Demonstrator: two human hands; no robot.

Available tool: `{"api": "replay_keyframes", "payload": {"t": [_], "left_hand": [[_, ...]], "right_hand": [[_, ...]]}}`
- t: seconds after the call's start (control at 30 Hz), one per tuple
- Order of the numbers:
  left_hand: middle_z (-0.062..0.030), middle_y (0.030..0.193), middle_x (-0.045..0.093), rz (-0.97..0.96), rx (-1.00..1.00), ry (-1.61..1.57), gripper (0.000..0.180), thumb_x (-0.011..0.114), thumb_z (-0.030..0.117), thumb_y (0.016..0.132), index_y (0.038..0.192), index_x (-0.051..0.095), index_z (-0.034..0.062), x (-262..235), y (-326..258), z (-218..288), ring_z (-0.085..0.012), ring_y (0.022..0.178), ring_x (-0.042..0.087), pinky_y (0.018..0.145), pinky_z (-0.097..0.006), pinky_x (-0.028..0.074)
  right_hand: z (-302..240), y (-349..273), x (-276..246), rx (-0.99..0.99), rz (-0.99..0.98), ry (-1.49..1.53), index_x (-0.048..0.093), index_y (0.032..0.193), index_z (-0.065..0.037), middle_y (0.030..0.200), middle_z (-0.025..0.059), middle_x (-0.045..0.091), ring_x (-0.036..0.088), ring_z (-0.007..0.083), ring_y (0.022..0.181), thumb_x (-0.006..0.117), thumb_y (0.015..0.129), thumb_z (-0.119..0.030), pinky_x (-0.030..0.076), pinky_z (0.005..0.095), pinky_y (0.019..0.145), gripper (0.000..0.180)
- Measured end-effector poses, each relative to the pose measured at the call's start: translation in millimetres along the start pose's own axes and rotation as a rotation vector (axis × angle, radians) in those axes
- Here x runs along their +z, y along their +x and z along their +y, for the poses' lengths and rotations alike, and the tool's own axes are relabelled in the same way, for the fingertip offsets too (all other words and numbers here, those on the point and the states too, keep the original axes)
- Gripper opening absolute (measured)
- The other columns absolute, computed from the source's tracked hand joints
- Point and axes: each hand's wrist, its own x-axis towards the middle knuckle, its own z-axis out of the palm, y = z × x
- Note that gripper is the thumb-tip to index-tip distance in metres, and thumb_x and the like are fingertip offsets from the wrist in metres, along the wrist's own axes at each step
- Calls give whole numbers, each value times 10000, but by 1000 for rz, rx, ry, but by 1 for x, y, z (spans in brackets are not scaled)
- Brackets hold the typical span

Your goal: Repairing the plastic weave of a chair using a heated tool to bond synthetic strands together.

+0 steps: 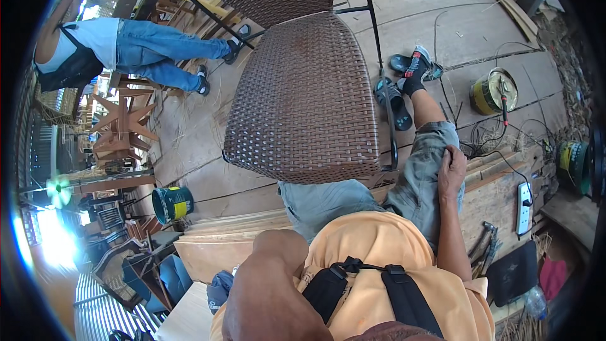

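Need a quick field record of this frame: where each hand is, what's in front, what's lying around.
right hand: rests on the person's own right knee, on grey shorts, holding nothing
left hand: hidden; only the bent left arm shows, near the lower edge
in front: brown woven chair on a black metal frame, tipped toward the person
right side: yellow tin on the floor, white power strip, hammers on boards
left side: green bucket beside stacked boards
background: another person standing, upper left

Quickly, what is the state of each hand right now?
Left hand: not visible; only the bent left arm shows, so it cannot be told.
Right hand: open, empty, resting on the grey trouser knee.
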Motion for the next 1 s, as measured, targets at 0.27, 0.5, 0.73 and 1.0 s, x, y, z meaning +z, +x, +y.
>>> {"api": "replay_keyframes", "payload": {"t": [0.27,0.5,0.73,1.0], "left_hand": [[-180,1074,593,9,118,-106,592,535,538,872,1084,588,-11,-16,-32,-20,-331,1009,550,885,-465,403],[-217,1475,271,726,-953,849,836,453,614,874,1398,332,-27,-13,-128,-66,-367,1399,190,1108,-540,158],[-173,1509,218,473,-1585,1334,791,350,614,907,1447,260,44,-35,-162,-85,-353,1417,131,1115,-562,116],[-163,1509,244,690,-1650,1371,752,268,622,925,1442,303,76,-113,-207,-75,-366,1403,181,1098,-583,161]], "right_hand": [[17,-2,-2,-11,-11,-68,605,1011,-29,949,149,614,546,324,899,520,889,-83,430,397,817,158],[11,-1,4,27,-1,-22,617,1008,-23,932,147,623,553,316,886,533,892,-100,438,394,807,163],[14,0,1,73,-3,26,621,1001,-29,924,142,624,558,305,886,535,889,-90,441,384,812,154],[12,-1,-4,92,-16,55,616,998,-27,913,141,614,546,289,871,538,899,-105,433,376,803,148]]}}
